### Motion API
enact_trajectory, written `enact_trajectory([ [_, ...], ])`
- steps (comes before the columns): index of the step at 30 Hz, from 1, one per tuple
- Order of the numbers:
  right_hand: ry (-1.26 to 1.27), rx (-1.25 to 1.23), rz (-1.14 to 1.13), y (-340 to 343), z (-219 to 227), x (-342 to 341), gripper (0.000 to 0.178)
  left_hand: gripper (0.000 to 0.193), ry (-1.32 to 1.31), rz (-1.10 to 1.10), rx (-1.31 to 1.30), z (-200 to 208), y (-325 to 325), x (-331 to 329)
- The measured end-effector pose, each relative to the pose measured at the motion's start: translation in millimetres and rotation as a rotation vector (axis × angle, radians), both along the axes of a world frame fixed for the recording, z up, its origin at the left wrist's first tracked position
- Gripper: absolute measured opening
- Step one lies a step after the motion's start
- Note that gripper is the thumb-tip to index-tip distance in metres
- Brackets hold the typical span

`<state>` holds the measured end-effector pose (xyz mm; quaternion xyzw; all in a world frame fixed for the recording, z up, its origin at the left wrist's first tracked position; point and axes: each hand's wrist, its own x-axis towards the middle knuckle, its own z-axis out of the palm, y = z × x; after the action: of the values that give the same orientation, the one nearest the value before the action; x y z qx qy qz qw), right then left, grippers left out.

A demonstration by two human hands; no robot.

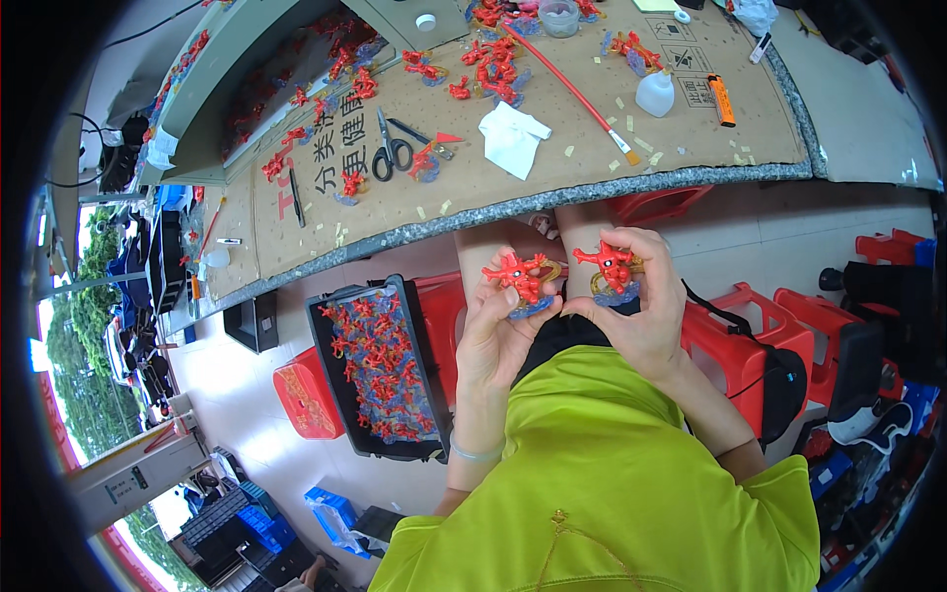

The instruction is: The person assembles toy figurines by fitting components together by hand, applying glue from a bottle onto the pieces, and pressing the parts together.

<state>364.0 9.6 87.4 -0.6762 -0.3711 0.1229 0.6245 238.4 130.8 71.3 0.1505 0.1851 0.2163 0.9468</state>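
Note:
Above my lap, my left hand (493,331) pinches a small red figurine (520,274) with a bluish clear base and a yellowish curved piece at its side. Close beside it, my right hand (646,306) grips a second red figurine (609,261) of the same look, its base against the thumb. The two figurines are upright and apart, with the hands nearly touching at the thumbs. To my left, a black crate (326,380) holds many more such red figurines on blue bases.
Cardboard covers the workbench (395,187) ahead. On it lie scissors (393,156), a white cloth (513,138), a long red brush (572,89), a white bottle (655,94), an orange lighter (721,101) and several figurines (488,69). Red stools (308,395) stand on both sides; a black bag (782,390) hangs at right.

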Motion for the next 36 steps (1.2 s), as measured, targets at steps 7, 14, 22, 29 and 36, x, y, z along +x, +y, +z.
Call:
enact_trajectory([
  [7, 0.372, 0.076, 0.074, 2.8, 1.5, 1.0, 0.073, 0.041, 0.031, -0.012, 0.015, 1.2, 0.6, 1.4],
  [14, 0.525, 0.195, 0.18, 0.4, -10.2, 2.7, 0.077, 0.042, 0.051, -0.018, 0.015, 2.5, 0.1, 2.1],
  [22, 0.479, 0.249, 0.206, -1.8, -15.2, 3.5, 0.073, 0.042, 0.028, -0.017, -0.007, 4.4, -2.8, 1.5],
  [29, 0.364, 0.253, 0.195, -4.3, -17.9, 5.6, 0.065, 0.041, 0.003, -0.022, -0.018, 3.0, -4.3, 3.7],
  [36, 0.366, 0.237, 0.181, -3.7, -15.4, 5.1, 0.067, 0.042, 0.012, -0.034, -0.024, 3.5, -5.8, 3.9],
])
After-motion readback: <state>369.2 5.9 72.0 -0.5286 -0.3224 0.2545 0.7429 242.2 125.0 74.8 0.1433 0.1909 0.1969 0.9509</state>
